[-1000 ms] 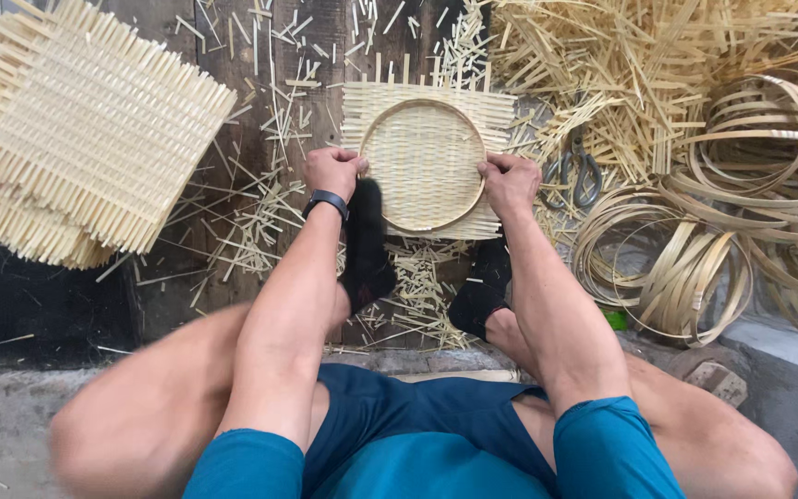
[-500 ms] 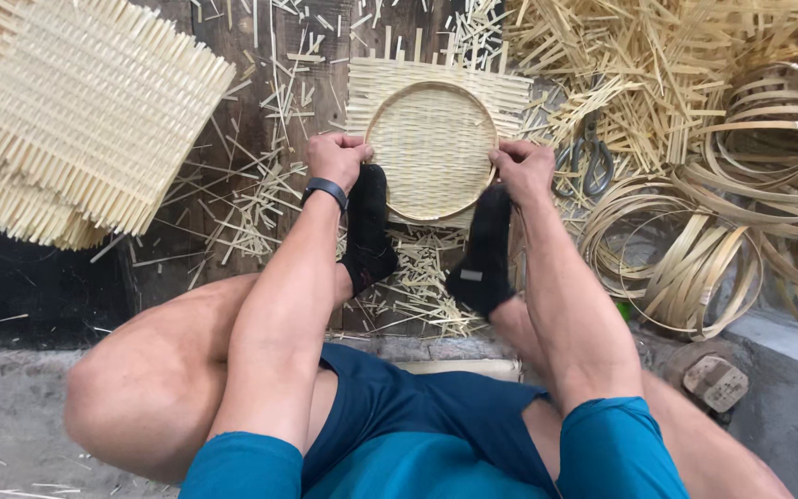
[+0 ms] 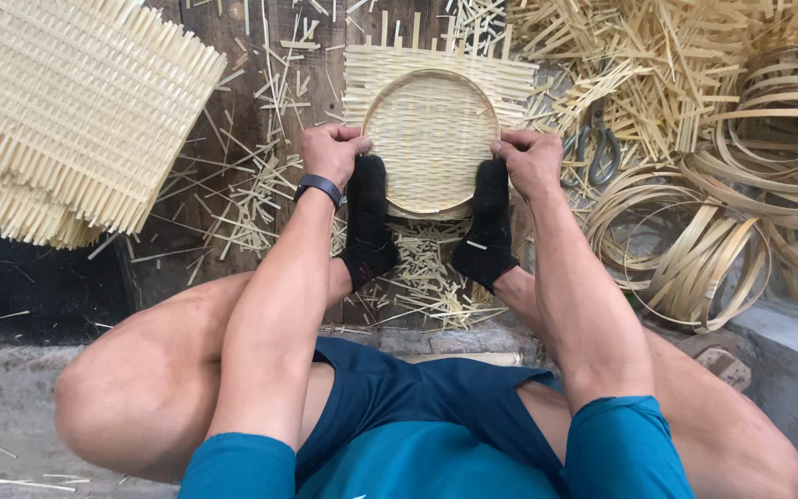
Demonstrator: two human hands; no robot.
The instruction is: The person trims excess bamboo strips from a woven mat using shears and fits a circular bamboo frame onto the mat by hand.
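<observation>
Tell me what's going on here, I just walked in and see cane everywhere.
A seated person grips a round hoop on a woven mat, left hand and right hand on opposite sides, both black-socked feet pressing its near edge. Scissors, coiled strips and stacked mats lie around.

A round woven bamboo tray (image 3: 431,139), pale yellow with a hoop rim over a square mat, lies flat between the left hand (image 3: 332,152) and right hand (image 3: 530,159), gripped at both edges
</observation>
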